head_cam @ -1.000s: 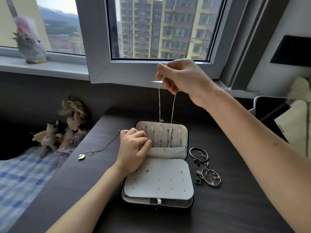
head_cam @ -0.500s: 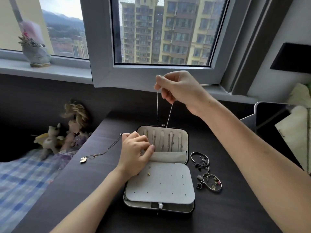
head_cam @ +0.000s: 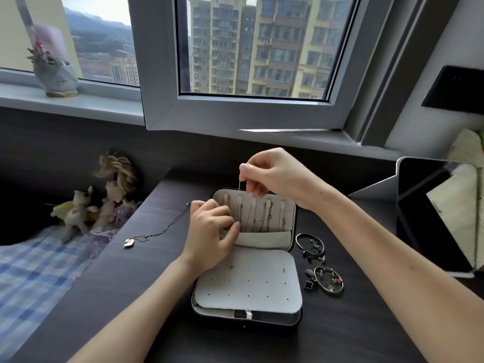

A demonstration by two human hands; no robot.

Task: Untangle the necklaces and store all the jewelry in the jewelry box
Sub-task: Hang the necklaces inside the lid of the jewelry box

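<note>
An open jewelry box (head_cam: pixel 293 319) lies on the dark desk (head_cam: pixel 340 336). Its raised lid (head_cam: pixel 288 205) holds several hanging chains above a grey pocket. My right hand (head_cam: pixel 272 174) pinches a thin silver necklace (head_cam: pixel 239 185) just above the lid's top edge; most of the chain runs down into the lid. My left hand (head_cam: pixel 212 234) rests at the lid's left side, fingers curled at the pocket's edge. A gold necklace with a heart pendant (head_cam: pixel 154 233) lies on the desk to the left. Two bracelets (head_cam: pixel 310 244) (head_cam: pixel 328 280) and small charms lie to the right.
The box's lower half is a grey perforated pad (head_cam: pixel 248 281) with two small studs. A tablet on a stand (head_cam: pixel 432 216) is at the right. Dolls (head_cam: pixel 104 205) sit on a checked cloth at the left. A plant pot (head_cam: pixel 56 77) stands on the windowsill.
My right hand has come down from high above the box to just above the lid, lowering the silver necklace into it. My left hand stayed at the lid's left side.
</note>
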